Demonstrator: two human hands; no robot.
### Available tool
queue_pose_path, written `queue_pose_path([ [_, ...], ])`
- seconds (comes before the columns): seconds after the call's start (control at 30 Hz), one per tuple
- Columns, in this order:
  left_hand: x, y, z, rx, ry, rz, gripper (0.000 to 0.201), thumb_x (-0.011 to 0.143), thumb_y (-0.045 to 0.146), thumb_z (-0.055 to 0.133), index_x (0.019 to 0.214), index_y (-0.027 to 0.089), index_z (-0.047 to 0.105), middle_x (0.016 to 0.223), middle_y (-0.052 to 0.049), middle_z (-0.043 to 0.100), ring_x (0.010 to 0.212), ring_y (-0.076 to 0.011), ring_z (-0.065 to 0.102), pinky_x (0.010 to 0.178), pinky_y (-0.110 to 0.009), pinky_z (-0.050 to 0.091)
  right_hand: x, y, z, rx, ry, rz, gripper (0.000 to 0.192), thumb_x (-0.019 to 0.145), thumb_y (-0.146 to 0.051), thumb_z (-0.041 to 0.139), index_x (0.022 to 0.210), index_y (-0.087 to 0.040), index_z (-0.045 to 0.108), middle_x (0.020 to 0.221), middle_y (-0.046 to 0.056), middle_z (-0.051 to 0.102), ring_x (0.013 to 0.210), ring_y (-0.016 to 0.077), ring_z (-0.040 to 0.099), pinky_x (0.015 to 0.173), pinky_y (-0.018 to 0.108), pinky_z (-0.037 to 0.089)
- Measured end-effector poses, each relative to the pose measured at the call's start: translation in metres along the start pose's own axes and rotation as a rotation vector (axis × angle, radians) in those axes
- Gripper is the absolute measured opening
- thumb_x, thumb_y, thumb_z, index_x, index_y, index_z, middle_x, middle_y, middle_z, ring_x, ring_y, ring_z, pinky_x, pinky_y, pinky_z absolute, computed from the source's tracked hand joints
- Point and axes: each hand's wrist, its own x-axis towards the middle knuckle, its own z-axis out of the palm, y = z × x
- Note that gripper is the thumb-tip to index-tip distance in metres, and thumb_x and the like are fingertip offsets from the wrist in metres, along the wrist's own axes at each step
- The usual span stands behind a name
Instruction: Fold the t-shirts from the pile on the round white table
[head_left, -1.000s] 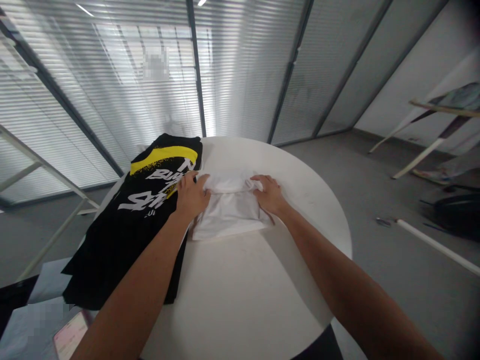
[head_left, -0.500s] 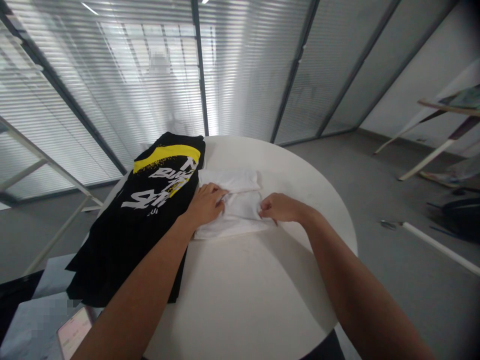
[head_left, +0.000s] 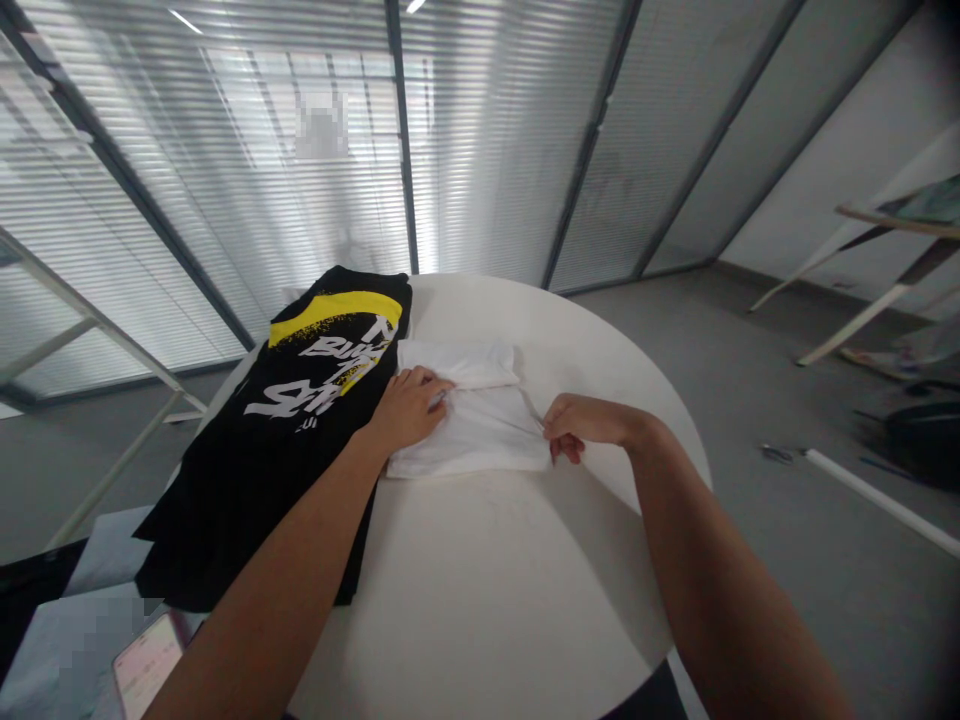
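A: Item, folded white garment: location?
B: On the round white table, touching the black printed T-shirt on its left.
A: Left hand?
B: Flat, fingers spread, pressing the garment's left side; grips nothing.
A: Right hand?
B: Fingers curled, pinching the garment's right edge.

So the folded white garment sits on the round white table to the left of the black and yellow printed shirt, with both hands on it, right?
Not quite. The head view shows the folded white garment to the right of the black and yellow printed shirt, not left. The rest holds: it lies on the round white table, the left hand pressing it and the right hand pinching its right edge.
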Motion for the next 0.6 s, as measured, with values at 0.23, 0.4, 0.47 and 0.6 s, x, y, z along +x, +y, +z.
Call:
queue_pose_path([
  [0.23,0.000,0.001,-0.006,0.001,0.002,-0.011,0.035,0.086,0.031,0.052,0.117,0.028,0.066,0.114,-0.007,0.059,0.108,-0.0247,0.053,0.096,-0.041,0.039,0.006,0.000,-0.003,-0.184,0.293,-0.026,0.025,0.066,-0.022,0.044,0.047,-0.018,0.061,0.042,0.002,0.053,0.044,0.0136,0.051,0.050,0.025,0.037],
  [0.4,-0.002,0.001,-0.022,0.020,-0.051,-0.131,0.031,0.084,0.035,0.052,0.109,0.024,0.067,0.097,-0.006,0.068,0.099,-0.0258,0.060,0.092,-0.042,0.041,0.016,-0.013,0.008,-0.395,0.440,0.049,0.023,0.068,-0.022,0.050,0.046,-0.019,0.058,0.045,0.003,0.055,0.047,0.0140,0.051,0.050,0.026,0.033],
  [0.47,-0.002,0.000,-0.027,0.003,-0.105,-0.158,0.032,0.083,0.035,0.053,0.110,0.024,0.067,0.095,-0.006,0.070,0.096,-0.0258,0.062,0.091,-0.041,0.042,0.019,-0.015,0.011,-0.451,0.454,0.045,0.021,0.068,-0.021,0.050,0.049,-0.020,0.059,0.049,0.003,0.059,0.050,0.0150,0.053,0.050,0.027,0.032],
  [0.6,-0.002,-0.004,-0.027,-0.054,-0.115,-0.185,0.031,0.084,0.033,0.051,0.109,0.026,0.068,0.090,-0.004,0.072,0.090,-0.0234,0.065,0.086,-0.036,0.045,0.028,-0.011,0.012,-0.483,0.578,0.014,0.022,0.075,-0.024,0.050,0.062,-0.020,0.067,0.067,0.005,0.068,0.064,0.0179,0.060,0.055,0.026,0.035],
])
